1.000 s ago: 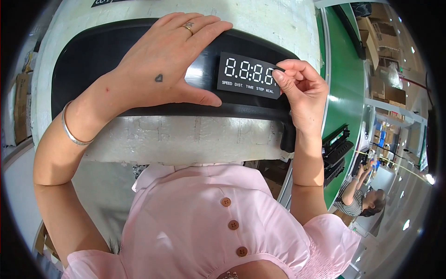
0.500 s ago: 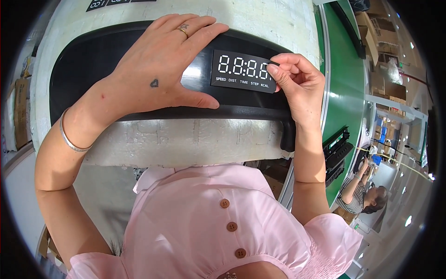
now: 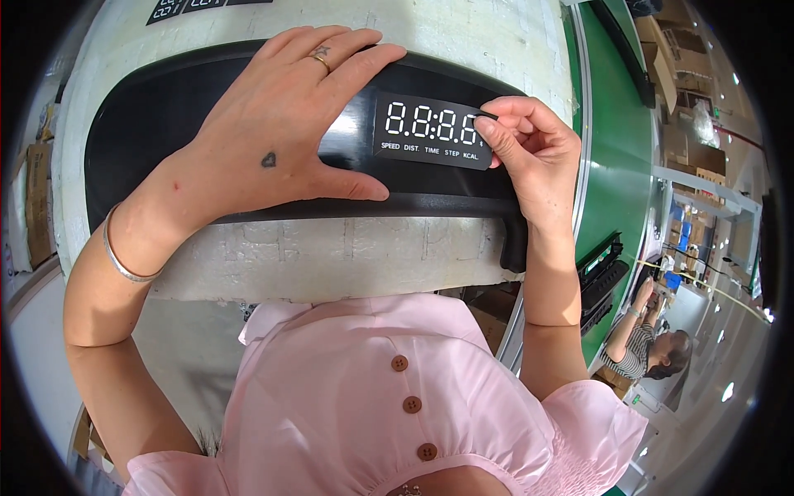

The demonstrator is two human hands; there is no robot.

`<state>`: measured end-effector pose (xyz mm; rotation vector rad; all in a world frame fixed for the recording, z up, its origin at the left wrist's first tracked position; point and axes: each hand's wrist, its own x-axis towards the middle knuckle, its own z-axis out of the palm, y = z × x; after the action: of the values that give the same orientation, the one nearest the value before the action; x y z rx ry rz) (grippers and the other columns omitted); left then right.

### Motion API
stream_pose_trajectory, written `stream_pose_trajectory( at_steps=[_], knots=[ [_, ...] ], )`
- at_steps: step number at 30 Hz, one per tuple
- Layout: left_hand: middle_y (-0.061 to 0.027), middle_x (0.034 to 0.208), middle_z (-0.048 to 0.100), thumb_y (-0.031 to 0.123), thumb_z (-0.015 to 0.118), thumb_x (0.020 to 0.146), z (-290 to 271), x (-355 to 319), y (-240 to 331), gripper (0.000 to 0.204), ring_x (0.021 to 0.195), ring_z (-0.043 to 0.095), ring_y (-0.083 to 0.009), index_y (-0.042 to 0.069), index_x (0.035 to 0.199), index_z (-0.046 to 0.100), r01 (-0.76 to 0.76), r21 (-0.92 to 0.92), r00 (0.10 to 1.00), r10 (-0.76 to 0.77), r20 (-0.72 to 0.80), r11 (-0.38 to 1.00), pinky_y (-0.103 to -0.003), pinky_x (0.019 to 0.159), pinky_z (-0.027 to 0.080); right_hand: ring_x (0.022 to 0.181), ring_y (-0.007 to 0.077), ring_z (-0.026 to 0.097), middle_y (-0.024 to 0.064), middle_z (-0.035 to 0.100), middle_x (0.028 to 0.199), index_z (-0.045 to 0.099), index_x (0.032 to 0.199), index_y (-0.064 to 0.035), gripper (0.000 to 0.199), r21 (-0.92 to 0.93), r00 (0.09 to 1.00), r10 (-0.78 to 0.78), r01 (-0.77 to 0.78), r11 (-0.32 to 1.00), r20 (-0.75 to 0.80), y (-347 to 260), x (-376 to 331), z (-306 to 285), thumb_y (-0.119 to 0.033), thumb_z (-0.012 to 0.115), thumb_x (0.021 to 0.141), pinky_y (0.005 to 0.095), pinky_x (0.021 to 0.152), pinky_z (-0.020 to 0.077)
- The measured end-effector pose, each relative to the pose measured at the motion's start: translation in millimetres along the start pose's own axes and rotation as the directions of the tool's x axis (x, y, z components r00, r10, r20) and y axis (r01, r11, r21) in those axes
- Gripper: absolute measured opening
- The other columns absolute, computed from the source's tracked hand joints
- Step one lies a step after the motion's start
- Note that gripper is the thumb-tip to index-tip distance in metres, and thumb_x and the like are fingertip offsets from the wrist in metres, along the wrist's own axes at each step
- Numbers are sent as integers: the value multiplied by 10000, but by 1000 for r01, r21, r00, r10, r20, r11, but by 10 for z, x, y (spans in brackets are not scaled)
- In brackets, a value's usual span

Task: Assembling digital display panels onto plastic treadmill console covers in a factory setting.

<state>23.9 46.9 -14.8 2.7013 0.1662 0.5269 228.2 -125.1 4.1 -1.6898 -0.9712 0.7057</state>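
Note:
A long black plastic cover (image 3: 157, 145) with a curved far edge lies across a pale, film-wrapped block in front of me. My left hand (image 3: 285, 132) rests spread over its middle, fingers along the far edge and thumb apart near the front edge. At the cover's right part is a thin black display label (image 3: 430, 132) printed with white digit shapes and small words. My right hand (image 3: 529, 145) pinches the label's right end between thumb and forefinger. Whether the label lies flat on the cover or slightly above it, I cannot tell.
The film-wrapped block (image 3: 347, 256) bears the cover. Further dark labels (image 3: 207, 8) lie on it at the far left. To the right runs a green conveyor belt (image 3: 612, 165) with black plastic parts (image 3: 602, 281) on it. Beyond it a person in a striped top (image 3: 641, 351) works.
The label and the right hand's pinch on it have shifted only slightly. My left hand stays spread on the cover, a touch further left.

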Motion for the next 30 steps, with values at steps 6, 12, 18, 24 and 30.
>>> stream_pose_trajectory(
  at_steps=[6, 12, 18, 24, 30],
  knots=[
    [-142, 1417, 459, 392, 856, 596, 5, -49, -21, 964, 1299, 430, -343, 58, 1399, 439, -3, 12, 1000, 3, 9, 1000, -445, 1099, 320, 654, 32, 594, 9, 686, 767, 689, 971, -9, 128, -13, 1000, 2, -2, 1000, -7, 23, -28, 53, 6, 721, 847, 171, 534, 468],
    [-138, 1419, 455, 381, 851, 602, -2, -41, -18, 957, 1302, 429, -336, 61, 1403, 437, 0, 14, 1000, -1, 10, 1000, -444, 1104, 315, 656, 31, 597, 7, 686, 763, 692, 969, -11, 127, -18, 1000, -7, 7, 1000, -6, 13, -13, 42, -1, 725, 847, 168, 530, 470],
    [-133, 1420, 455, 375, 850, 604, 10, -33, -27, 952, 1304, 426, -335, 66, 1405, 437, -8, 17, 1000, 8, 9, 1000, -444, 1104, 316, 655, 32, 599, 8, 685, 759, 693, 968, -9, 128, -19, 1000, -6, 6, 1000, -5, 25, 6, 34, -1, 726, 845, 167, 526, 472],
    [-131, 1425, 452, 373, 853, 608, -39, 131, -25, 947, 1308, 424, -333, 73, 1406, 442, -40, 8, 999, 40, 22, 999, -445, 1107, 312, 660, 35, 605, 11, 686, 765, 693, 971, -7, 131, -14, 1000, -17, 17, 1000, 0, 45, 97, -33, -1, 726, 844, 169, 529, 476],
    [-132, 1435, 448, 390, 840, 632, 11, 131, -47, 921, 1315, 421, -333, 77, 1404, 449, -47, 32, 998, 46, 32, 998, -444, 1108, 310, 666, 36, 608, 14, 688, 776, 694, 978, -10, 143, -53, 1000, -16, 16, 998, -4, 88, 88, -39, -7, 732, 840, 169, 532, 477]
  ],
)
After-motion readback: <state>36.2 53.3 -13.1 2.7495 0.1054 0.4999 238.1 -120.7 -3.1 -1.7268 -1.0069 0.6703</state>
